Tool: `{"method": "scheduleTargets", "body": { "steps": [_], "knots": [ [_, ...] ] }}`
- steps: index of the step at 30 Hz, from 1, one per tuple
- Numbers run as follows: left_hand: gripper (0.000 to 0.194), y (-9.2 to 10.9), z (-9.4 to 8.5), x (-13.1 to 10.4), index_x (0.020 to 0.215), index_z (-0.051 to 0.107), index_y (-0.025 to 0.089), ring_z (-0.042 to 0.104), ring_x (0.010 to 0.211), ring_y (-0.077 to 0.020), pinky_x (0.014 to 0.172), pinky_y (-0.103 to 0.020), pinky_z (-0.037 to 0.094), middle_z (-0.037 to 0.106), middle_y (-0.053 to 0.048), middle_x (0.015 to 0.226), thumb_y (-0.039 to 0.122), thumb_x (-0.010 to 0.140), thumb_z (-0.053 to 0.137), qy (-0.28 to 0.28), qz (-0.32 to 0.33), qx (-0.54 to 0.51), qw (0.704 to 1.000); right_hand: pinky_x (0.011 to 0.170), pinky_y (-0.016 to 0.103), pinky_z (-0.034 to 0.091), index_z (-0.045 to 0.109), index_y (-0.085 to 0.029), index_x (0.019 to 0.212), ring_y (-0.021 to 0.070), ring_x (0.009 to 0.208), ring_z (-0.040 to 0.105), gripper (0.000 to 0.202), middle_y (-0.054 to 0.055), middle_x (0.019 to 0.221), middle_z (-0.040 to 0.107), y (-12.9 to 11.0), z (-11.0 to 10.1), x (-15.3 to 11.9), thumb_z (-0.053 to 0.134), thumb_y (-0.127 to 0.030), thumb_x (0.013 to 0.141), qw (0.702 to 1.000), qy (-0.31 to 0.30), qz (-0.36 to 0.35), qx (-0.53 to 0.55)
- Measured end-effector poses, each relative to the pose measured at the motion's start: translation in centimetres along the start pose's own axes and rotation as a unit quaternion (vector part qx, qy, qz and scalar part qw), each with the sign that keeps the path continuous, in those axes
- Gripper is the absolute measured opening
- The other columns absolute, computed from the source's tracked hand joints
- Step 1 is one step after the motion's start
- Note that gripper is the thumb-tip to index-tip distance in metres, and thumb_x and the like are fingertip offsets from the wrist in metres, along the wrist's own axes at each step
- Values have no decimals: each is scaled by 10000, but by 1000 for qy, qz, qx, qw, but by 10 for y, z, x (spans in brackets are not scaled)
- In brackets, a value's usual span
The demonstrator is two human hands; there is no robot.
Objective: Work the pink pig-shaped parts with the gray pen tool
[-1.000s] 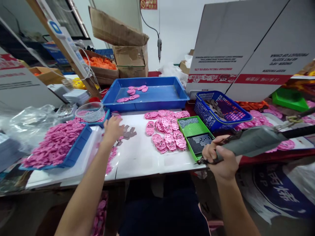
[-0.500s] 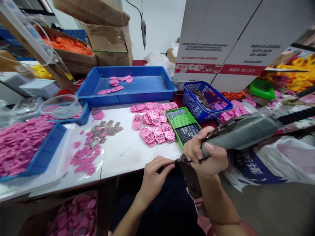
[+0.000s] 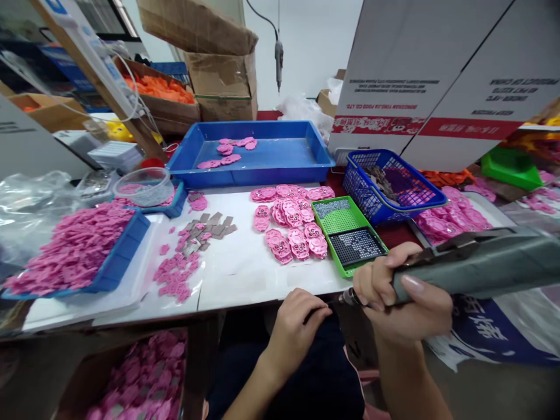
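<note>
My right hand (image 3: 405, 294) is wrapped round a grey-green electric screwdriver (image 3: 485, 262), which lies tilted with its bit pointing left. The chuck (image 3: 349, 296) sticks out past my fingers. My left hand (image 3: 300, 321) is pinched closed right at the bit's end, in front of the table edge. Anything between those fingertips is too small to make out. Beyond the hands stands a green tray (image 3: 343, 219) with small screws in its far part and a black perforated plate (image 3: 356, 245) in its near part. Left of it lie stacked pink face-shaped plastic pieces (image 3: 291, 213).
Behind are a blue tray (image 3: 262, 175) with a few pink pieces and a blue basket (image 3: 371, 201). Grey rectangular plates (image 3: 214, 226) lie mid-table. A bin of pink parts (image 3: 83, 245) is at left, a box of them (image 3: 144, 373) below. Another screwdriver (image 3: 279, 61) hangs behind.
The view has turned left, so the table's things appear farther right. My hands keep the same grip, left fingertips still at the screwdriver's bit.
</note>
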State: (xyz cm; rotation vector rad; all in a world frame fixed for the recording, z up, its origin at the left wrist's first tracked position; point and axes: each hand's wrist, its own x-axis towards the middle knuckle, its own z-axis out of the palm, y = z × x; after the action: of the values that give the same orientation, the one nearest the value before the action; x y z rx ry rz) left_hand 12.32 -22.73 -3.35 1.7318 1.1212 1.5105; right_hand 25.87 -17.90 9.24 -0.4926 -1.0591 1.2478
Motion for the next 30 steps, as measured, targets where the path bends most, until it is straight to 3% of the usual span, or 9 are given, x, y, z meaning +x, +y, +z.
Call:
{"method": "scheduleTargets", "body": {
  "steps": [7, 14, 20, 23, 26, 28, 30],
  "knots": [
    [98, 10, -4, 6, 949, 652, 188, 654, 788, -200, 760, -361, 500, 721, -47, 820, 170, 1034, 607, -2, 119, 160, 980, 385, 255, 297, 681, -259, 935, 95, 345, 285, 125, -82, 472, 384, -4, -1, 1, 579, -313, 883, 1000, -4, 8, -1],
    [88, 16, -11, 12, 947, 654, 199, 671, 790, -206, 781, -389, 486, 747, -41, 818, 154, 1017, 628, -5, 160, 223, 962, 359, 270, 258, 689, -270, 895, 99, 314, 264, 99, -78, 441, 371, -8, 3, 2, 633, -340, 853, 999, 12, 24, -19],
    [102, 16, -12, 15, 916, 635, 191, 686, 773, -195, 849, -391, 465, 747, -23, 805, 145, 1008, 646, -12, 175, 251, 952, 384, 274, 306, 684, -270, 898, 99, 330, 302, 88, -77, 455, 421, -2, 8, -4, 652, -341, 856, 999, 18, 21, -41],
    [35, 11, -15, 12, 991, 662, 182, 705, 819, -213, 859, -398, 477, 770, -40, 854, 211, 1012, 668, -30, 169, 251, 953, 415, 269, 337, 667, -265, 915, 92, 350, 320, 76, -83, 471, 438, 3, 10, -6, 643, -322, 870, 999, 14, 12, -48],
    [294, -8, -39, 19, 1170, 676, 182, 724, 971, -253, 888, -410, 516, 795, -89, 1028, 388, 970, 740, -61, 136, 239, 959, 429, 270, 362, 660, -259, 920, 91, 357, 343, 73, -83, 477, 452, 6, 8, -4, 641, -306, 868, 998, 21, -4, -55],
    [336, -31, -66, 38, 1183, 696, 212, 717, 1066, -265, 930, -407, 542, 786, -101, 1128, 450, 951, 751, -49, 52, 245, 967, 427, 271, 365, 663, -255, 905, 92, 355, 348, 71, -84, 475, 456, 7, 5, 0, 648, -298, 851, 997, 41, -17, -63],
    [253, -61, -93, 68, 1170, 708, 218, 717, 1060, -255, 931, -397, 561, 772, -107, 1164, 409, 1015, 646, 5, -66, 284, 957, 415, 269, 354, 664, -253, 882, 93, 344, 342, 66, -86, 466, 452, 7, 1, 5, 654, -291, 829, 996, 57, -26, -67]
  ]
}}
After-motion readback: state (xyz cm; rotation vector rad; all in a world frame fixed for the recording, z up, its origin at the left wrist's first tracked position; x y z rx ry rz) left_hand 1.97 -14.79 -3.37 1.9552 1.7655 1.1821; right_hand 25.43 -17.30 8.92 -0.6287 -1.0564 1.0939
